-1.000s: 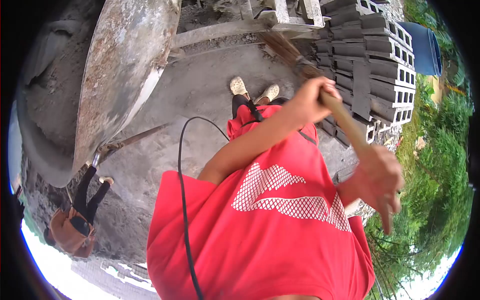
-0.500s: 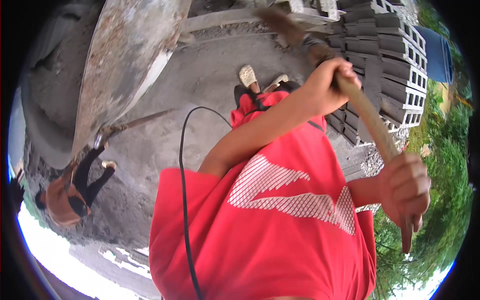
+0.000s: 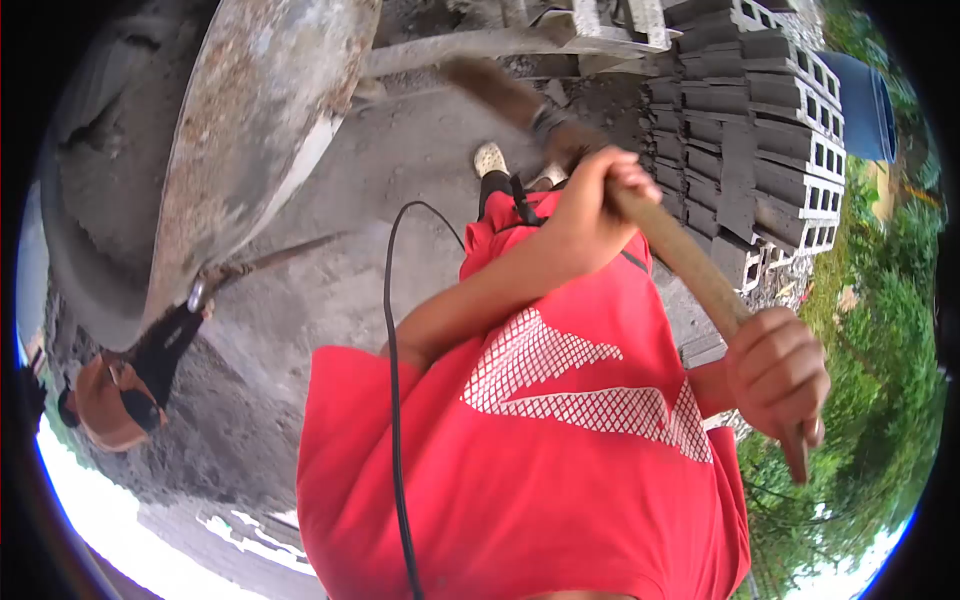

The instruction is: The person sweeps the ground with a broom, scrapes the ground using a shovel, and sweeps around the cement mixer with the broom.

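A shovel with a pale wooden handle (image 3: 685,255) slants across the front of my red shirt. Its rusty brown blade end (image 3: 490,92) is blurred by motion, so the exact shape is unclear. My left hand (image 3: 595,210) is wrapped round the lower part of the handle, with the left arm crossing my body. Higher up, my right hand (image 3: 778,372) grips the handle near its top, and the reddish-brown tip sticks out below the fist. The blade end hangs over the grey ground beyond my shoes (image 3: 490,160).
Stacked grey hollow blocks (image 3: 745,140) stand at the right, beside a blue barrel (image 3: 858,105) and green plants. A large rusty metal sheet (image 3: 255,120) rises at the left. A bent-over co-worker (image 3: 115,400) is at the far left near grey material. A black cable (image 3: 393,380) hangs before me.
Both my hands and the shovel have shifted left in view; the blade end has swung left and slightly down. The co-worker has bent or shifted a little.
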Demonstrator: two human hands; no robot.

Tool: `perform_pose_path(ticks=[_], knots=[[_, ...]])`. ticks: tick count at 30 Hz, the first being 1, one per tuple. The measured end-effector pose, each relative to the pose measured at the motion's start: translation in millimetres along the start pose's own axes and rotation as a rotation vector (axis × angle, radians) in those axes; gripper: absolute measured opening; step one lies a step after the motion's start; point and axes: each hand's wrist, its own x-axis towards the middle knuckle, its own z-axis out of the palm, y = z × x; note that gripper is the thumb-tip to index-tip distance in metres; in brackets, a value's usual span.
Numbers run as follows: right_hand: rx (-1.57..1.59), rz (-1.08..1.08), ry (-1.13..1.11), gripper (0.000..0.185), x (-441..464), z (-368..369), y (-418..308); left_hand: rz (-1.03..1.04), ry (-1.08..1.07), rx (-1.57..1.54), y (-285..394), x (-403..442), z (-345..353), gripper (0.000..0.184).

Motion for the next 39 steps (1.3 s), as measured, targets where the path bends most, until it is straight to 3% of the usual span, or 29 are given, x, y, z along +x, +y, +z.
perform_pose_path(ticks=[1,4,6,7,10,13,16,19,21,23,24,27,28,29,30,32,35,36,37,39], knots=[[-0.037,-0.014,-0.107,0.042,8,6,2,-0.067,-0.042,-0.021,3,8,7,0.023],[-0.378,-0.036,0.020,0.042,7,34,26,-0.058,-0.127,-0.001,25,19,6,0.026],[-0.188,0.021,-0.028,0.039,-11,42,54,0.080,-0.229,0.187,48,9,-19,0.026],[-0.099,0.048,-0.048,0.038,-16,43,65,-0.013,-0.100,-0.094,62,-1,-33,0.026],[0.051,0.186,-0.461,0.038,-8,49,70,0.021,-0.088,-0.070,71,-25,-39,0.026],[-0.083,0.063,-0.269,0.036,-1,35,21,-0.047,-0.204,-0.125,27,-7,-11,0.025],[-0.209,-0.063,-0.149,0.034,3,32,-12,-0.110,-0.144,-0.079,-20,0,25,0.026],[-0.318,-0.073,-0.151,0.037,-2,39,-7,-0.173,-0.223,-0.082,-6,7,20,0.026],[-0.254,-0.057,-0.247,0.038,-7,39,41,-0.123,-0.333,-0.033,40,9,-7,0.029],[0.008,0.070,-0.185,0.037,-18,35,78,0.162,-0.223,0.137,76,-4,-37,0.030],[0.190,0.236,-0.087,0.038,-21,31,82,0.248,-0.061,0.104,77,-18,-40,0.030],[0.104,0.165,0.069,0.041,-19,5,63,0.155,-0.167,-0.047,59,-22,-26,0.028],[0.089,0.152,0.133,0.043,-23,1,51,0.269,-0.167,0.139,44,-10,-18,0.027],[0.074,0.135,0.194,0.044,-25,-1,41,0.250,-0.179,-0.009,33,5,-12,0.026],[0.067,0.079,0.093,0.044,-22,-7,33,0.197,-0.198,-0.125,21,13,-4,0.026],[0.058,-0.044,-0.122,0.045,-5,-15,20,0.105,-0.213,-0.067,7,23,13,0.025],[-0.076,-0.034,-0.142,0.046,-1,2,36,-0.049,-0.215,-0.152,22,36,9,0.025],[0.031,0.042,-0.115,0.047,0,-3,51,-0.082,-0.228,-0.184,33,47,4,0.025],[0.138,0.120,-0.094,0.048,3,-12,68,-0.057,-0.304,-0.160,53,61,-16,0.025],[0.318,0.197,-0.085,0.049,10,-31,83,0.305,-0.172,0.077,56,45,-20,0.025]])
